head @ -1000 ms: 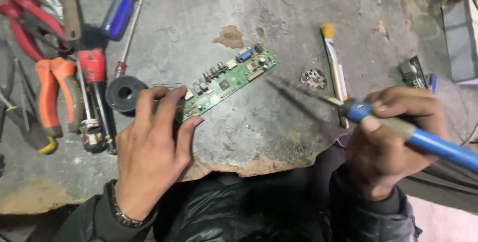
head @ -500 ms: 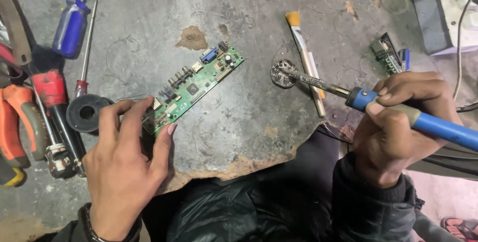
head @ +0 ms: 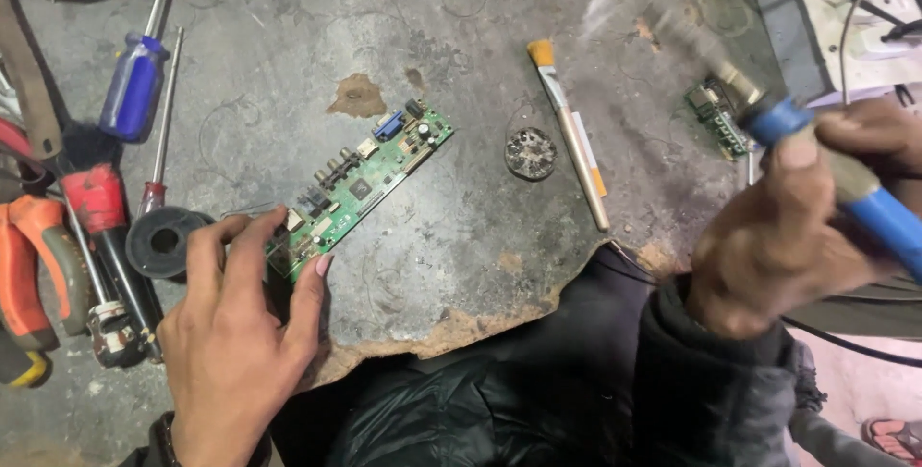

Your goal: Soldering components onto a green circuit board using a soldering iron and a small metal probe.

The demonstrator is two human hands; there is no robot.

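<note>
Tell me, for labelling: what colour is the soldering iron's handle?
Blue, on the soldering iron in the right hand; head view.

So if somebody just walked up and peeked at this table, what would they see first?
Probably the long green circuit board lying slantwise in the middle of the scratched grey table, with the left hand pinning its near end. Next, the blue-handled soldering iron gripped in the right hand at the right edge, blurred. Screwdrivers and orange-handled pliers crowd the left side.

R hand [head: 778, 236] lifted soldering iron [head: 864, 200] off flux tin [head: 530, 153], tip now blurred, raised right
</note>
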